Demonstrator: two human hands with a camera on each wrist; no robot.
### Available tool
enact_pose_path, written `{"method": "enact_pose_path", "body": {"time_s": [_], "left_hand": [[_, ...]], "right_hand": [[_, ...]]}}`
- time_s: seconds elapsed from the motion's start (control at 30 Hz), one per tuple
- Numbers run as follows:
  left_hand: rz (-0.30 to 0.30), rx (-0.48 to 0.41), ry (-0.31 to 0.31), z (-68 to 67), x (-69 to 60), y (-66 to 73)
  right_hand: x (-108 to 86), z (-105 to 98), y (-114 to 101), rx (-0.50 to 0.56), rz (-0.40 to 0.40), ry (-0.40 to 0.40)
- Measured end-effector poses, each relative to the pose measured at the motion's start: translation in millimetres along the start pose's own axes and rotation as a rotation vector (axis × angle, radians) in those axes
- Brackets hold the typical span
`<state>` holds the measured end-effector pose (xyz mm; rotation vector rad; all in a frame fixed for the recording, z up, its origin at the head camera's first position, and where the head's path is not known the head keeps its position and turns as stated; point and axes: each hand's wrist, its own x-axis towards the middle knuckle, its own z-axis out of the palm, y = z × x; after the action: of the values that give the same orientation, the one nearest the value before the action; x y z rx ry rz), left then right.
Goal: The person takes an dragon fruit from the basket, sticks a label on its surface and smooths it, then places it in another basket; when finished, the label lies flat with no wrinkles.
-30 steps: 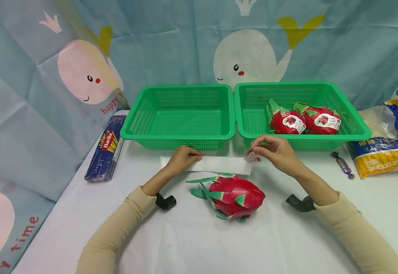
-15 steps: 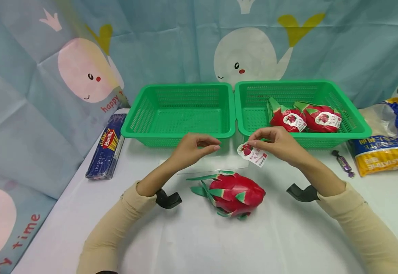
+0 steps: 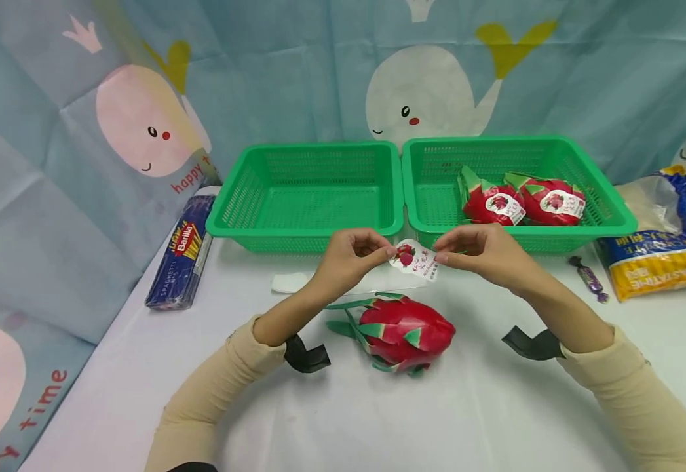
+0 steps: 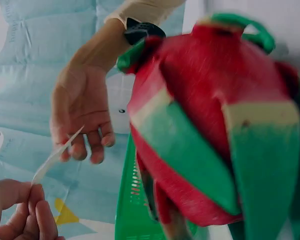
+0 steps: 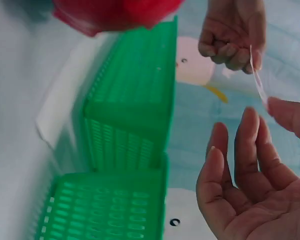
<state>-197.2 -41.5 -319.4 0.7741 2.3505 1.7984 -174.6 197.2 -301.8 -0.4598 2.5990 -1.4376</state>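
Observation:
A white sticker (image 3: 415, 258) with a dragon fruit picture and red writing is held up between the two hands. My left hand (image 3: 351, 259) pinches its left edge between thumb and fingers. At the right edge my right hand (image 3: 487, 255) holds it by the thumb, the index fingertip close by and the other fingers loosely bent. In the left wrist view the sticker (image 4: 54, 159) appears edge-on. Below the hands a red dragon fruit (image 3: 410, 333) with green scales lies on its side on the table. A white paper strip (image 3: 372, 282) lies behind it, partly hidden by the left forearm.
Two green baskets stand side by side at the back. The left basket (image 3: 325, 226) holds nothing; the right basket (image 3: 437, 229) holds two labelled dragon fruits (image 3: 498, 203). A blue spaghetti pack (image 3: 182, 255) lies left; a wrapped candy (image 3: 589, 278) and a pasta bag (image 3: 661, 249) lie right.
The right hand has lifted the sticker off the paper strip. My left hand has left the strip, moved right and taken the sticker's left edge. The dragon fruit has stayed put.

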Motion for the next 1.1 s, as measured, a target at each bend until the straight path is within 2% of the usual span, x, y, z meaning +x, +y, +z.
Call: {"method": "enact_pose_path", "body": {"time_s": [0.1, 0.2, 0.37, 0.53, 0.6, 0.73, 0.83, 0.9, 1.0, 1.1], "left_hand": [[-0.03, -0.008, 0.024, 2.6, -5.8, -1.7], [-0.07, -0.005, 0.009, 7.7, -12.2, -1.2], [-0.184, 0.011, -0.05, 21.1, -29.4, -3.4], [-0.254, 0.016, -0.086, 31.1, -44.2, -8.4], [-0.269, 0.027, -0.096, 32.4, -47.8, -9.8], [-0.283, 0.132, -0.114, 32.3, -50.8, -10.6], [-0.273, 0.233, -0.122, 31.2, -51.8, -9.8], [-0.235, 0.298, -0.113, 31.1, -52.5, -9.7], [-0.12, 0.412, -0.07, 32.3, -53.6, -10.6], [0.039, 0.511, -0.001, 35.2, -55.5, -13.5]], "right_hand": [[-6.5, 2, 5, 0.036, 0.047, -0.012], [-7.4, 4, 12, 0.114, 0.085, -0.063], [-5.4, 9, 30, 0.277, 0.159, -0.232], [-3.2, 17, 48, 0.35, 0.187, -0.368], [-2.9, 21, 53, 0.367, 0.196, -0.391], [-3.9, 26, 58, 0.373, 0.212, -0.388], [-5.4, 29, 59, 0.343, 0.223, -0.365], [-6.4, 31, 60, 0.315, 0.232, -0.351], [-8.7, 35, 61, 0.271, 0.233, -0.333], [-15.5, 36, 59, 0.198, 0.184, -0.239]]}}
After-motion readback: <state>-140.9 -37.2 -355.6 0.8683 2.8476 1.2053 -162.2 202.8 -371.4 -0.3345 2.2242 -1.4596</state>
